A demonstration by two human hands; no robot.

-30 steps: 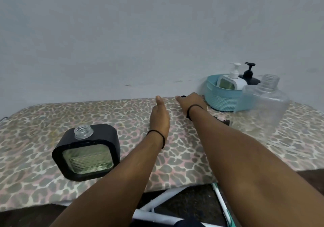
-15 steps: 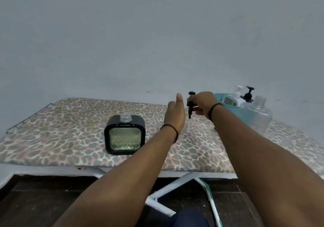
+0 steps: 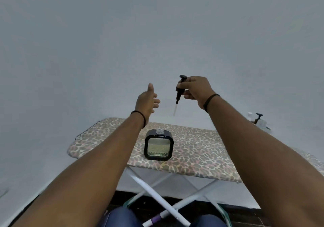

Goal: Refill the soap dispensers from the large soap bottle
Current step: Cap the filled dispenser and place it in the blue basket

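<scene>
A square black soap dispenser [image 3: 158,145] with a clear front stands uncapped on the leopard-print board [image 3: 196,149]. Its neck is open at the top. My right hand [image 3: 196,89] grips a black pump head [image 3: 180,89] high above the board, its clear dip tube hanging down. My left hand [image 3: 147,101] floats left of the pump, fingers relaxed, thumb up, holding nothing. At the far right edge, the top of the large clear bottle [image 3: 261,122] and a black pump [image 3: 258,117] show behind my right arm.
The board stands on white crossed legs [image 3: 157,197] against a plain grey wall. A metal rack end [image 3: 85,131] sticks out at the board's left tip. My knees show at the bottom of the view.
The camera has pulled back and tilted up. My right hand lifted the black pump head off the board and raised it high. My left hand rose alongside it.
</scene>
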